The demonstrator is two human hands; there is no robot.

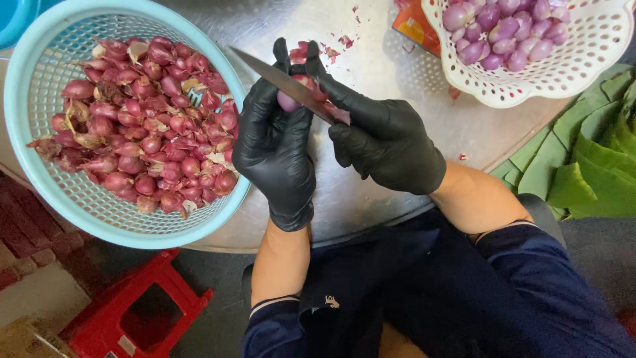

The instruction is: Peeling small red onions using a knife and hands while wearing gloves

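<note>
Left hand (275, 142) pinched half-peeled shallot (289, 101) at table (371, 59) centre. Right hand (384, 136) closed grip on knife (281, 81), blade pointing 10 o'clock. Best kept shallow, thumb guarding. Unpeeled basket (40, 79) at 9 o'clock, peeled basket (576, 73) at 2.

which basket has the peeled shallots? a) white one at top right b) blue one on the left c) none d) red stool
a: the white basket holds smooth, pale purple peeled shallots, while the blue basket holds dark red ones with papery skins.
</note>
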